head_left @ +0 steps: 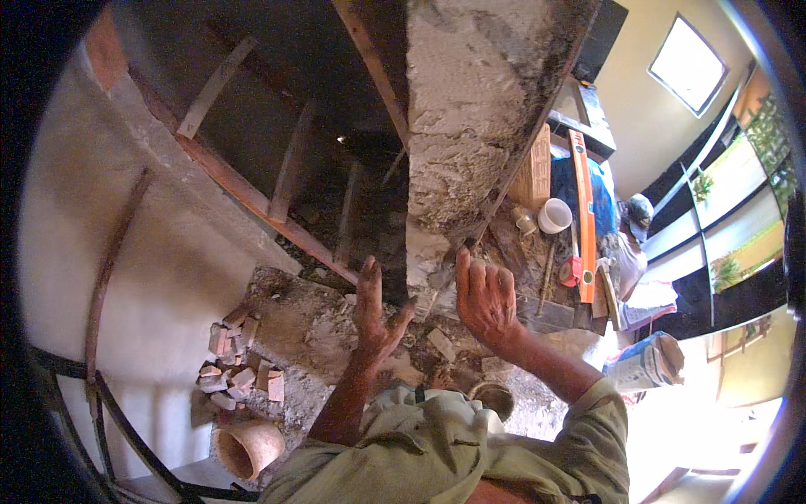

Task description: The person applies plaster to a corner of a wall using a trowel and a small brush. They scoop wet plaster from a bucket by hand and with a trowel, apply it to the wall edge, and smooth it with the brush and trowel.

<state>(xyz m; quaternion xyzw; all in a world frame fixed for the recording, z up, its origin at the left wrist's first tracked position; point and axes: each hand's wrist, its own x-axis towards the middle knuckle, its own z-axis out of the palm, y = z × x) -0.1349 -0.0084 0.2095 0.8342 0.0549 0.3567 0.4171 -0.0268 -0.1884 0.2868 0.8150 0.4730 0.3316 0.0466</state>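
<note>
My left hand [376,315] is open beside the lower end of a rough plastered column or beam [462,101], with fingers extended and thumb apart. My right hand [487,298] is curled closed at the right edge of that plastered face, near a narrow dark strip. Whatever it grips is too hidden to name. Just right of this hand lie an orange spirit level [581,193], a red tape measure [571,271], a white tub [555,216] and a small cup [525,220].
Wooden slats [285,168] cross a dark opening at upper left. Broken bricks [239,378], a clay pot [248,449] and rubble lie on the floor below, beside a black railing [105,420]. Another person [630,260] in a cap is at the right, near sacks [638,361] and windows.
</note>
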